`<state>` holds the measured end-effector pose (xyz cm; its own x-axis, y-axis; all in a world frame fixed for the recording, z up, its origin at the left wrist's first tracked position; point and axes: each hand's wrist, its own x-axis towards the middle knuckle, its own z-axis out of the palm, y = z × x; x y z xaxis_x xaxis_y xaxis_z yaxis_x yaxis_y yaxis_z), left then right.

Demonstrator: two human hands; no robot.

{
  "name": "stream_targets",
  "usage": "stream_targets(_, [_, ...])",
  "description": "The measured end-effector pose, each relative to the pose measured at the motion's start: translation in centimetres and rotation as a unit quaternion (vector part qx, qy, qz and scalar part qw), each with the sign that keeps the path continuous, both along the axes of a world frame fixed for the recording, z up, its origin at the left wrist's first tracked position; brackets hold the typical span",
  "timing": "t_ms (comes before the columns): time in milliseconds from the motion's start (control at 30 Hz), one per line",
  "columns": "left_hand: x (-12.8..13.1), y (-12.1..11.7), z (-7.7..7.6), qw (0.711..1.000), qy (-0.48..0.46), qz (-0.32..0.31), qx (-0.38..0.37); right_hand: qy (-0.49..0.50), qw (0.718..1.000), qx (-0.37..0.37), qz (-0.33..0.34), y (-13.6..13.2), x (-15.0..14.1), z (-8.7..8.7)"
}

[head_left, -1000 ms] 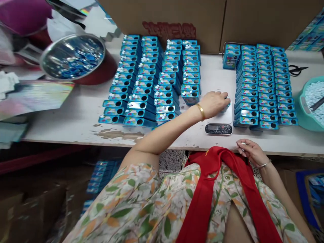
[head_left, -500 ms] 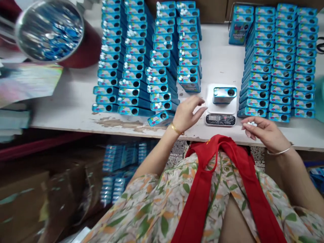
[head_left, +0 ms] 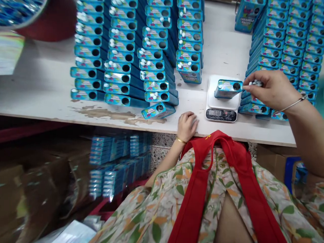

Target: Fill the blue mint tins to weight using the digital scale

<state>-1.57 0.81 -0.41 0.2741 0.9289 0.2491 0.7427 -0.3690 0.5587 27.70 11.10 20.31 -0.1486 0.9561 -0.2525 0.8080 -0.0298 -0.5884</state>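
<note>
A blue tin (head_left: 229, 88) with a round hole in its top stands upright on a white digital scale (head_left: 212, 101). One white candy lies on the tin's top. The scale's display (head_left: 215, 112) is lit, its digits hard to read. My right hand (head_left: 274, 87) is closed around several small white candies (head_left: 256, 83), fingertips right beside the tin's right end. On the table's front edge, left of the scale, rests my left hand (head_left: 186, 126), fingers curled together and nothing visible in them. A tilted blue tin (head_left: 158, 110) stands nearest to it, candies showing in its hole.
Rows of blue tins (head_left: 120, 86) with white candies on their tops fill the left. More tins (head_left: 272, 42) stand packed at the right, under my right hand. A red-sided metal container (head_left: 54, 20) of blue pieces stands far left. Stacked blue packs (head_left: 111, 180) lie below the table.
My right hand has moved up from the table's front edge to the tin on the scale. My left hand has drawn back to the table edge and curled. The view has shifted.
</note>
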Motion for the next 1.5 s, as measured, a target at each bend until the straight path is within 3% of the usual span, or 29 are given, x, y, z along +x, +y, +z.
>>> stream_targets(300, [-0.1, 0.0, 0.1, 1.0, -0.003, -0.001, 0.01, -0.164, 0.98, 0.027, 0.11, 1.6, -1.9, -0.7])
stream_targets(533, [0.0, 0.0, 0.2, 1.0, -0.009, 0.005, -0.011, -0.187, 0.973, 0.017, 0.133, 1.9, -2.3, -0.5])
stream_targets(733, [-0.1, -0.1, 0.1, 1.0, -0.009, 0.012, -0.016, -0.088, 0.991, 0.054, 0.089, 2.1, -1.9, -1.0])
stream_targets(867, [0.0, -0.1, 0.2, 0.999, -0.019, 0.017, -0.046, -0.051, 0.996, 0.051, 0.046, 1.7, -1.7, 0.3])
stream_targets(933, [0.0, -0.1, 0.3, 0.998, -0.024, 0.019, -0.053, 0.04, 0.999, 0.015, -0.003, 1.0, -1.4, 1.1])
stream_targets(1000, [0.0, -0.2, 0.3, 0.998, -0.023, 0.018, -0.053, 0.186, 0.979, -0.046, -0.062, -0.1, -1.0, 1.8])
stream_targets(1067, [-0.1, -0.2, 0.3, 0.999, -0.021, 0.015, -0.044, 0.313, 0.938, -0.107, -0.108, -1.5, -0.5, 2.0])
stream_targets(1133, [-0.1, -0.2, 0.3, 0.999, -0.018, 0.01, -0.032, 0.378, 0.903, -0.152, -0.139, -3.2, 0.1, 1.8])
stream_targets(1300, [-0.1, -0.1, 0.6, 0.999, -0.012, 0.007, -0.042, 0.405, 0.86, -0.249, -0.184, -8.6, 1.5, -0.7])
stream_targets(1400, [0.2, 0.5, 1.8, 0.998, -0.052, 0.0, -0.037, 0.397, 0.84, -0.299, -0.216, -11.9, 2.2, -3.8])
stream_targets(1500, [1.1, 2.1, 4.2, 0.998, -0.058, -0.001, 0.005, 0.398, 0.82, -0.312, -0.269, -14.5, 2.7, -7.7])
